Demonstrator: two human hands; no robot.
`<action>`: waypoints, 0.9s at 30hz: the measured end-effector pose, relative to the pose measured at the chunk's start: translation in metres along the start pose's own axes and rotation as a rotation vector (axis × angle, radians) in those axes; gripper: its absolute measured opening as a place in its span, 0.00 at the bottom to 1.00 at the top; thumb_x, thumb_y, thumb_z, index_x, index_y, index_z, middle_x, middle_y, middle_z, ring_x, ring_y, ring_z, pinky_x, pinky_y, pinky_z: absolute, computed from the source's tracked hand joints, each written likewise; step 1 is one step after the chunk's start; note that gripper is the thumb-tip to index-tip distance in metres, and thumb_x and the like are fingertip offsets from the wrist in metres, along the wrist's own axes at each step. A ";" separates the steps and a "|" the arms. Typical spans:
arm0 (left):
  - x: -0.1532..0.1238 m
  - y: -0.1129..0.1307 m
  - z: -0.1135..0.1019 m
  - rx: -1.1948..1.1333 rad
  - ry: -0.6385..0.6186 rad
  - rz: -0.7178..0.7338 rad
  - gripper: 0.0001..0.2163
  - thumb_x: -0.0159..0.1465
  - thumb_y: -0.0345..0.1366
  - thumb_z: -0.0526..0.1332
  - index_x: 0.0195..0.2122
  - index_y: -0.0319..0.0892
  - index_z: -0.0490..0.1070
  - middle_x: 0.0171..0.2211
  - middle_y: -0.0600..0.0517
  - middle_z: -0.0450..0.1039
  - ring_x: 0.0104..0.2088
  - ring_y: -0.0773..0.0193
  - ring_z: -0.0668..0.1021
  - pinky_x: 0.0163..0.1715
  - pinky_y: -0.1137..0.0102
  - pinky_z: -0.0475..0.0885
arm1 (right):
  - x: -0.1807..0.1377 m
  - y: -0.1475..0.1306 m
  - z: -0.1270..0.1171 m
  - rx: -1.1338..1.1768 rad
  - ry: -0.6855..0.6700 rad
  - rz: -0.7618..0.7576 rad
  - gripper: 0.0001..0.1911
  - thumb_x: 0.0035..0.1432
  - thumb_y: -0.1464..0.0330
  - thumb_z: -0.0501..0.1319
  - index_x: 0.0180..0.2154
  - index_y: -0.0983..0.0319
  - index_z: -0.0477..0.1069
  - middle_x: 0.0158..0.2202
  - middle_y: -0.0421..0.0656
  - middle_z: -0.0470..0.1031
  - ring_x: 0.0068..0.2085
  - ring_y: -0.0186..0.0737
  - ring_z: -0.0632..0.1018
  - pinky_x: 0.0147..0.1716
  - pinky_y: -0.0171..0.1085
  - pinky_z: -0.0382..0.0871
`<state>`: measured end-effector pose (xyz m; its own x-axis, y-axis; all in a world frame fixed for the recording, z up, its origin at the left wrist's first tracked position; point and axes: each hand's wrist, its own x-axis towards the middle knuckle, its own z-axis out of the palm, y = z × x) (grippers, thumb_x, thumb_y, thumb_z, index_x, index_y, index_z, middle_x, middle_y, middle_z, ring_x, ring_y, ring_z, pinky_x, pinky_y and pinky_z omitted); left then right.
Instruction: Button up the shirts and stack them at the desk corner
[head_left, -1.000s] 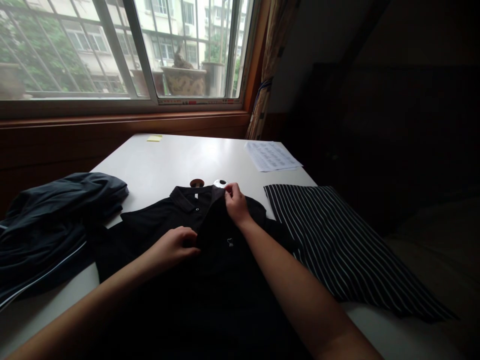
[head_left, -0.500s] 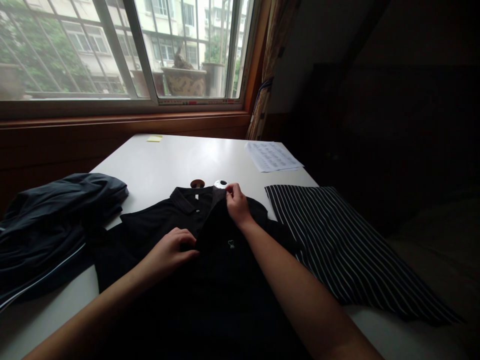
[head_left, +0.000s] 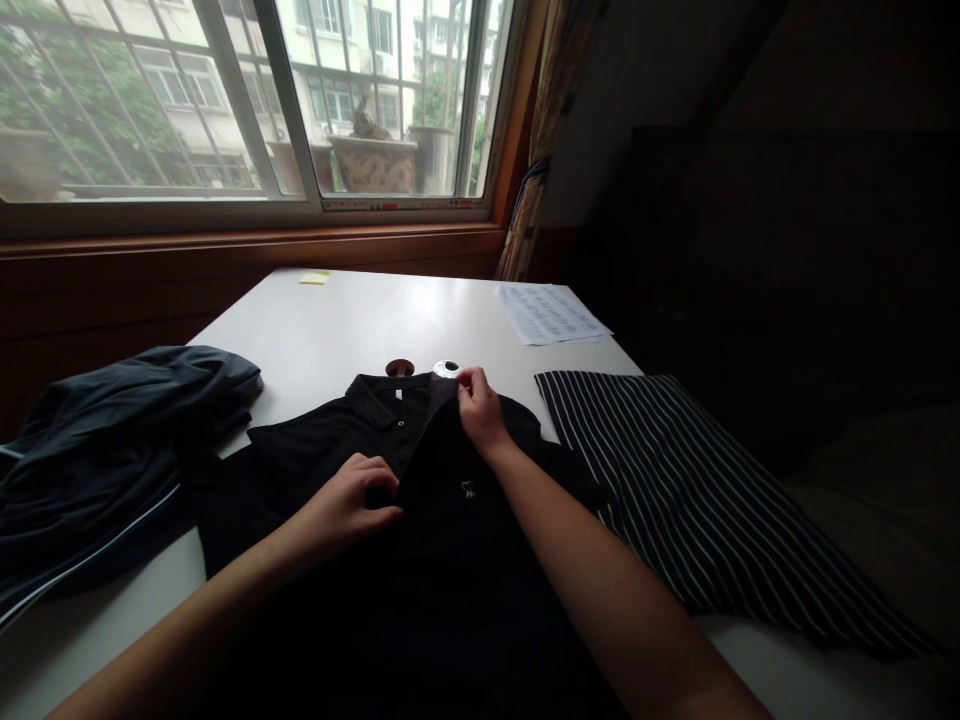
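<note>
A black polo shirt [head_left: 450,580] lies spread on the white table, collar at the far end and a small light emblem on its chest. My right hand [head_left: 482,412] is closed, pinching the shirt's collar and placket edge on the right side and lifting that flap. At the lower end of the neck opening, my left hand [head_left: 364,498] has its fingers curled and thumb stretched out, with the placket fold between their tips. Its fingertips are partly lost against the dark cloth. A button and a pale label show inside the opened neck.
Dark bundled clothing [head_left: 112,440] lies at left, and a black-and-white striped cloth [head_left: 675,480] at right. Beyond the collar are a brown round object [head_left: 400,367] and a white round object [head_left: 447,369]. Papers [head_left: 551,315] and a yellow note [head_left: 314,278] lie on the white table [head_left: 360,320].
The whole view has shifted slightly, so everything appears a little further right. Both hands keep the same hold on the polo shirt.
</note>
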<state>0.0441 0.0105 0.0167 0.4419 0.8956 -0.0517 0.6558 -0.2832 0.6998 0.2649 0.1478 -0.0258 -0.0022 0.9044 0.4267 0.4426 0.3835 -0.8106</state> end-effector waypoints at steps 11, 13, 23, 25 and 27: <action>-0.001 -0.001 0.001 -0.007 0.012 -0.002 0.09 0.60 0.42 0.65 0.30 0.42 0.71 0.37 0.51 0.74 0.42 0.56 0.70 0.45 0.65 0.64 | -0.001 0.000 0.000 -0.014 -0.022 -0.019 0.05 0.59 0.68 0.53 0.39 0.57 0.64 0.35 0.43 0.74 0.34 0.44 0.75 0.39 0.42 0.69; 0.000 -0.002 0.002 0.006 0.029 0.003 0.09 0.60 0.42 0.65 0.30 0.42 0.71 0.36 0.51 0.74 0.42 0.56 0.70 0.44 0.65 0.65 | -0.001 0.000 0.000 -0.015 -0.021 -0.022 0.05 0.59 0.68 0.52 0.38 0.57 0.64 0.35 0.42 0.73 0.34 0.44 0.75 0.39 0.42 0.68; -0.003 -0.002 0.005 0.038 0.061 0.030 0.08 0.60 0.40 0.63 0.30 0.42 0.70 0.35 0.51 0.73 0.40 0.57 0.70 0.42 0.65 0.65 | -0.001 0.001 0.001 -0.030 -0.013 -0.026 0.06 0.59 0.67 0.52 0.39 0.57 0.65 0.35 0.43 0.74 0.34 0.44 0.75 0.38 0.42 0.69; -0.003 -0.002 0.004 0.027 0.062 0.030 0.08 0.61 0.40 0.63 0.30 0.42 0.70 0.35 0.51 0.73 0.40 0.58 0.70 0.42 0.65 0.65 | -0.001 0.000 0.000 -0.034 -0.011 -0.025 0.06 0.59 0.67 0.52 0.39 0.57 0.65 0.34 0.42 0.74 0.34 0.44 0.75 0.38 0.42 0.69; -0.003 -0.002 0.003 0.002 0.069 0.021 0.08 0.62 0.41 0.63 0.31 0.42 0.71 0.33 0.52 0.72 0.38 0.59 0.71 0.40 0.66 0.65 | -0.001 0.000 0.000 -0.035 -0.012 -0.025 0.06 0.59 0.67 0.53 0.39 0.57 0.65 0.34 0.42 0.74 0.33 0.44 0.75 0.37 0.42 0.69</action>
<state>0.0435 0.0073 0.0135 0.4124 0.9109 0.0122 0.6479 -0.3027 0.6990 0.2645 0.1469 -0.0258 -0.0242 0.8966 0.4422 0.4738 0.3998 -0.7847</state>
